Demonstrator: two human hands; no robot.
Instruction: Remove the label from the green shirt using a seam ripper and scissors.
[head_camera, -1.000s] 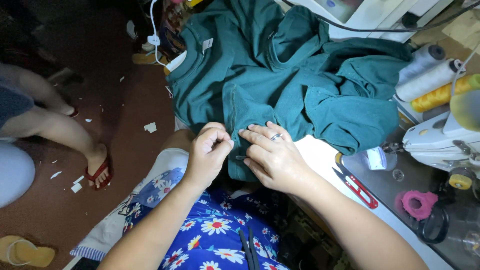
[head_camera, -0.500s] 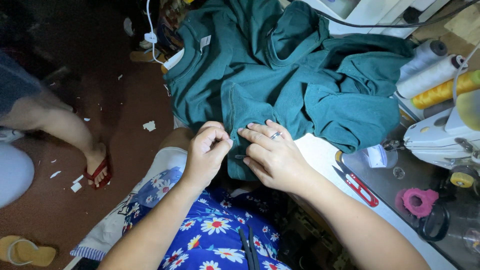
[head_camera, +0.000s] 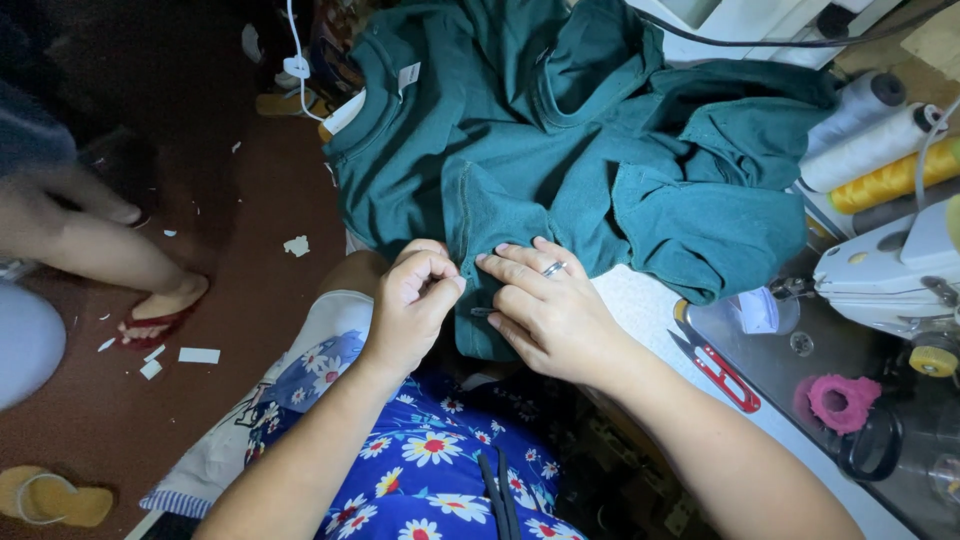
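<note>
**Green cloth pinched at centre frame**

The dark green knit garment (head_camera: 560, 170), spread across the upper middle, is being pinched at its lower hem by the left hand (head_camera: 415, 305) and pressed by the right hand (head_camera: 545, 310), fingers extended

We are in a small sewing workshop. A white sewing machine (head_camera: 890, 275) stands at the counter's (head_camera: 650, 300) right edge, with large cones of white and yellow thread (head_camera: 880, 150) behind it, red thread snips (head_camera: 722, 370) beside it, teal garments (head_camera: 580, 150) heaped up, and fabric scraps (head_camera: 200, 355) littering the floor (head_camera: 200, 420).
</note>
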